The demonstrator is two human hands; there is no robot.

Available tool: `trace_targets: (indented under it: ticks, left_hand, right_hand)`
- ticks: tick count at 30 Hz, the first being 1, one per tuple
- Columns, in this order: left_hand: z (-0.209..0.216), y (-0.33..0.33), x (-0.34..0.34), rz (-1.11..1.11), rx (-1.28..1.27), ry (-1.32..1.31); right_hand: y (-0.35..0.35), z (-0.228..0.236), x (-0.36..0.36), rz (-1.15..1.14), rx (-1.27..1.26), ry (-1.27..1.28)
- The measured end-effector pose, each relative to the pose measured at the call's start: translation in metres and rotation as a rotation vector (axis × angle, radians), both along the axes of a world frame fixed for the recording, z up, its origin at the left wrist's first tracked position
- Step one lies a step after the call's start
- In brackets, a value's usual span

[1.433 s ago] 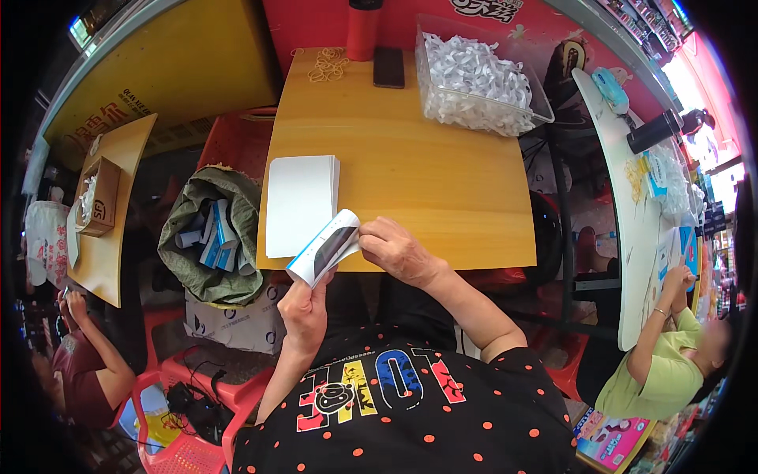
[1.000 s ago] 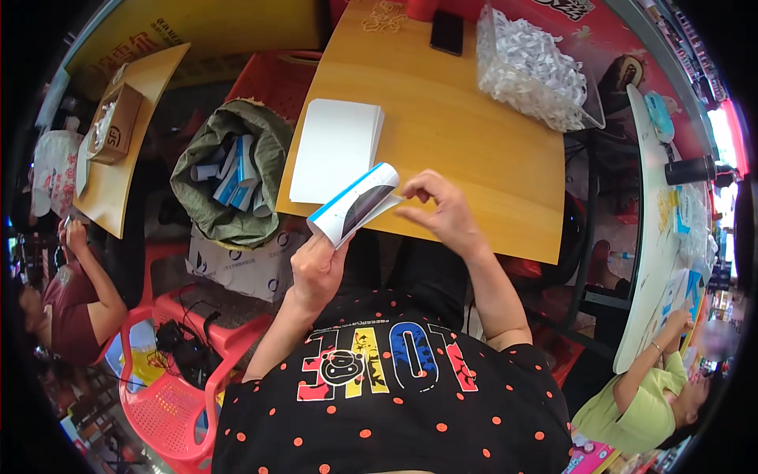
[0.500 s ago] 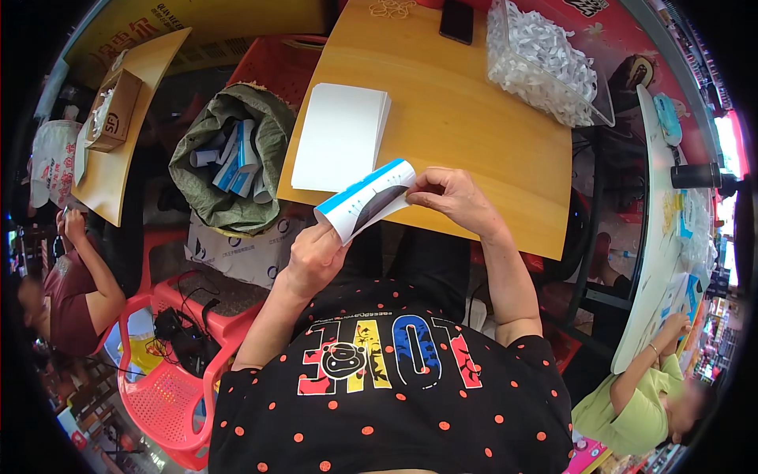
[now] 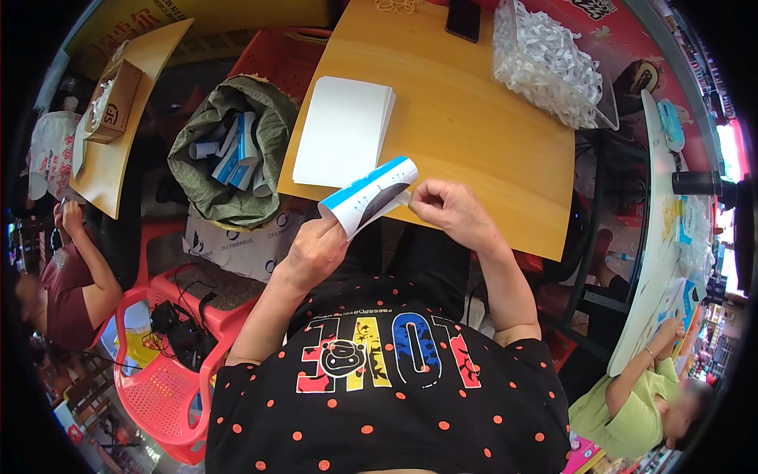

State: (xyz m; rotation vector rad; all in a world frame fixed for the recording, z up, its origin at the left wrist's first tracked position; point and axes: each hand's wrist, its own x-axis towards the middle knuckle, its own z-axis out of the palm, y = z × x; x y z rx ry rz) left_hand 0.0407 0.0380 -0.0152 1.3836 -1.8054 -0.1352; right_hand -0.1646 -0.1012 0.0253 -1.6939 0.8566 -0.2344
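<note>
My left hand [image 4: 314,251] is closed around the lower end of a rolled paper sheet [image 4: 369,196], white with a blue band and a dark printed shape. At the roll's right edge, my right hand [image 4: 448,210] pinches a small white strip [image 4: 403,199]; whether it is fixed to the sheet I cannot tell. The roll slants up to the right, just over the table's near edge. Beyond it lies a stack of white sheets [image 4: 344,130] on the wooden table [image 4: 450,118].
An open green sack [image 4: 193,186] with several rolled papers stands left of the table. At the far right is a clear box [image 4: 553,67] full of white strips, near a dark phone [image 4: 463,20] and rubber bands [image 4: 395,6]. A red chair [image 4: 162,395] stands left; people sit at both sides.
My right hand has drawn slightly away from the roll's edge, and a white strip shows between its fingertips and the roll. My left hand keeps its hold.
</note>
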Motion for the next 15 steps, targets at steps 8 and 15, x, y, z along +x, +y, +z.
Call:
trace_targets:
  ticks: [8,15]
  left_hand:
    - [-0.012,-0.009,0.002,-0.098,-0.002,-0.04]
    - [-0.011,-0.01,-0.004,0.064,-0.013,0.057]
  right_hand:
    - [0.056,0.049,0.009,0.275,0.157,-0.26]
    - [0.035,0.09,0.007,0.54,0.2,-0.488]
